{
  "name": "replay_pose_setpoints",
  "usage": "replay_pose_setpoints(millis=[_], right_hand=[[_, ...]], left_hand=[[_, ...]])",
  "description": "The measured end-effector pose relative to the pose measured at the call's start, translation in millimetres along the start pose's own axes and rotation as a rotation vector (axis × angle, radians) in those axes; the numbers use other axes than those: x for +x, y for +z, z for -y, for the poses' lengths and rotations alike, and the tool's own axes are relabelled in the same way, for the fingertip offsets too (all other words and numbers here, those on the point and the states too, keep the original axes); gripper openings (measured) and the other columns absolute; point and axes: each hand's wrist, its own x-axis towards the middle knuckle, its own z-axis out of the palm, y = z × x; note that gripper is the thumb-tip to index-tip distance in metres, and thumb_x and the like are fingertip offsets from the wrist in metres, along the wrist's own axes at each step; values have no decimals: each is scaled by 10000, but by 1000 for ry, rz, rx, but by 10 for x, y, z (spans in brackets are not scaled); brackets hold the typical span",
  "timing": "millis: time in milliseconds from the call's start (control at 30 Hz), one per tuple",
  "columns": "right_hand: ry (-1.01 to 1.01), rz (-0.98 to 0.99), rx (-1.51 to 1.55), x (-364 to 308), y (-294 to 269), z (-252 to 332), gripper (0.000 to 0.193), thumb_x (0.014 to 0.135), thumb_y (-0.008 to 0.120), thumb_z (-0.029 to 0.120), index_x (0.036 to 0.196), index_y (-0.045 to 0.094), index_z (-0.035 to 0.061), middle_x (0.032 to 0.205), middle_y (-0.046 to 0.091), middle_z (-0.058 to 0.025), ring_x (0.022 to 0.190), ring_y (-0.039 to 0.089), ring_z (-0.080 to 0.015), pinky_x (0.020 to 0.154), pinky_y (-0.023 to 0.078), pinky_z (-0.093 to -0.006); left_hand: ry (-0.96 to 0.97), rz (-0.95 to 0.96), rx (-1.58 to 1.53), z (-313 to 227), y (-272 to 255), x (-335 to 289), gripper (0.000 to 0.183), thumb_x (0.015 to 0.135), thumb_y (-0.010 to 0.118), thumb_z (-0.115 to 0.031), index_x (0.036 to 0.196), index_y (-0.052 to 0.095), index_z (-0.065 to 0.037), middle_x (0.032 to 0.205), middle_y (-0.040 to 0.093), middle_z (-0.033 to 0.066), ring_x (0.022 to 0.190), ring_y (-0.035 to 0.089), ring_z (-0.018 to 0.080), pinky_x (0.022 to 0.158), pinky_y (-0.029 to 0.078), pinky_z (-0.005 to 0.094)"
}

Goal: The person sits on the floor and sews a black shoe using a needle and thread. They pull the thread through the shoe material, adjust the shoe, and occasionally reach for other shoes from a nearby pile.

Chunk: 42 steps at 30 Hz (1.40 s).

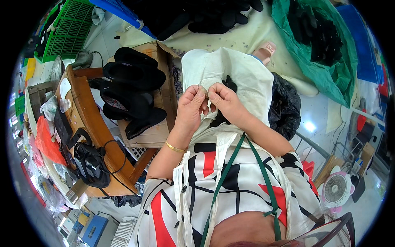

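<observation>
My left hand and my right hand meet above my lap, thumbs and fingertips pinched together. Whatever lies between the fingertips is too small to make out. A white apron covers my lap. Close below the hands is a black soft piece lying on the apron, partly hidden by the right hand. To the left, several black shoes lie on a brown cardboard sheet. My left wrist wears a gold bracelet.
A wooden stand with a black bag is at the left. Ahead, dark pieces are heaped on pale cloth, and a green sack holds more. A black plastic bag sits by my right knee; a fan stands further right.
</observation>
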Motion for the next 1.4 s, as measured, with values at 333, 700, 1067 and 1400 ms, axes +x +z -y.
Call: replay_pose_setpoints(millis=[333,700,1067,1400], right_hand=[[38,-31,-50,18,-90,23,215,974,615,274,936,594,63,820,562,55,699,501,-47,629,447,-205],[-55,-67,-314,82,-83,41,181,946,629,188,860,564,42,770,502,43,694,420,-58,608,382,-231],[73,9,-55,34,-51,83,215,980,598,274,920,538,77,823,544,18,732,515,-102,692,457,-253],[113,8,32,90,-160,148,272,975,610,344,934,572,78,821,541,36,716,523,-76,680,476,-242]], left_hand=[[67,-30,45,27,-26,15,144,991,581,-201,930,558,-73,810,546,-19,617,480,52,499,435,216],[79,-48,242,-127,51,22,174,985,591,-220,949,573,-51,696,515,-27,553,460,46,484,401,198],[-67,99,126,-171,-49,130,188,973,609,-230,883,596,-66,692,535,-32,558,486,47,478,413,197],[-39,66,95,-169,-23,168,200,963,626,-234,839,584,-82,673,515,-41,542,472,42,460,398,194]])
